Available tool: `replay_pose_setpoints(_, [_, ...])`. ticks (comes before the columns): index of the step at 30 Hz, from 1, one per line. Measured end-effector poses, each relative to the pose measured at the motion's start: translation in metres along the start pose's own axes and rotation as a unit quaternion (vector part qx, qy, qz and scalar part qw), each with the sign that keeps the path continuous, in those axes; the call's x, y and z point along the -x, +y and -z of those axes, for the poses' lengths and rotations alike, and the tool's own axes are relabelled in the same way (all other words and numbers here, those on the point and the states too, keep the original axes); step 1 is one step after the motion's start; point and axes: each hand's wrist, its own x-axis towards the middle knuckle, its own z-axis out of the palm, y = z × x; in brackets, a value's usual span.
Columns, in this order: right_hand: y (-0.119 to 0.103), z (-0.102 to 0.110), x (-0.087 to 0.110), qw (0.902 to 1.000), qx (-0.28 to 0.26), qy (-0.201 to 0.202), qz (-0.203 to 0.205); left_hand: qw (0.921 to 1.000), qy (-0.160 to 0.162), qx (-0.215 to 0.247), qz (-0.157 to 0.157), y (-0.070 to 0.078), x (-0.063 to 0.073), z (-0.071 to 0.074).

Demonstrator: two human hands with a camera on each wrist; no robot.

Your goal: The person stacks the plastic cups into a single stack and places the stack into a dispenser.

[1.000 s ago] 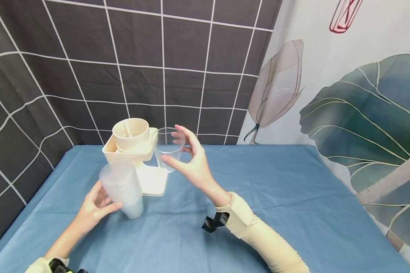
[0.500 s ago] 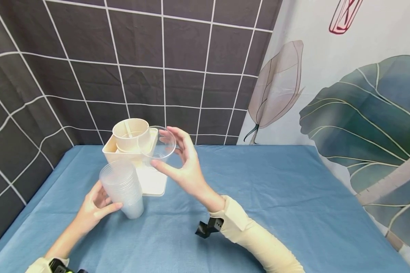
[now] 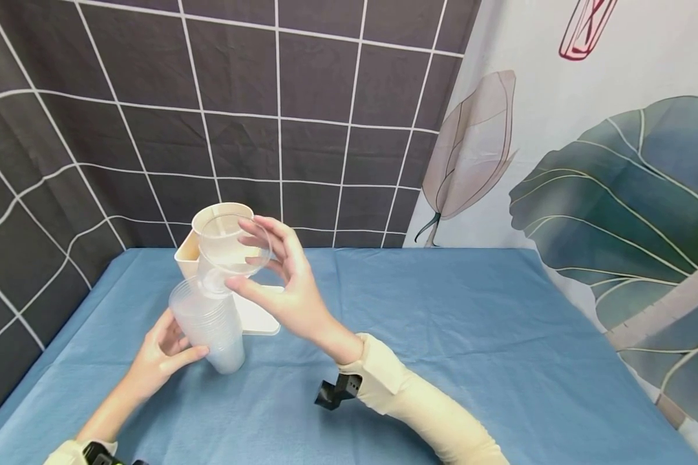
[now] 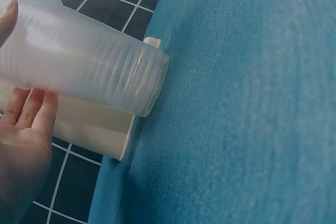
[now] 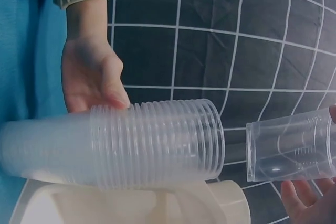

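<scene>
A nested stack of clear plastic cups [image 3: 218, 336] stands on the blue cloth, its open rims upward. My left hand [image 3: 157, 355] holds the stack from the left, thumb in front and fingers behind. My right hand [image 3: 287, 284] grips a single clear plastic cup [image 3: 232, 255] near its rim, above the stack. In the right wrist view the base of this plastic cup [image 5: 289, 148] faces the mouth of the stack [image 5: 157, 142], with a gap between them. Only the fingers of my right hand [image 5: 315, 203] show there.
Behind the cups stands a cream plastic stand with a round holder [image 3: 209, 212] on top and a flat base [image 3: 256, 316]. A blue cloth [image 3: 442, 349] covers the table. A dark gridded curtain [image 3: 320, 77] hangs close behind.
My right hand has moved left with the single plastic cup, from beside the cream stand to above the stack. My left hand and the stack have stayed in place.
</scene>
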Motion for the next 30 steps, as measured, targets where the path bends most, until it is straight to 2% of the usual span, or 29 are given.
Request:
replay_pose_setpoints(8, [0.007, -0.013, -0.003, 0.9997, -0.001, -0.019, -0.012, 0.9995, -0.006, 0.027, -0.018, -0.001, 0.000, 0.000])
replay_pose_setpoints(17, [0.018, -0.023, 0.000, 0.9984, 0.025, -0.041, -0.028, 0.9993, -0.015, 0.028, -0.020, -0.002, 0.001, 0.001])
replay_pose_setpoints(30, [0.029, -0.027, 0.003, 0.9943, 0.061, -0.060, -0.064, 0.9992, -0.007, 0.034, -0.020, -0.002, 0.001, 0.000])
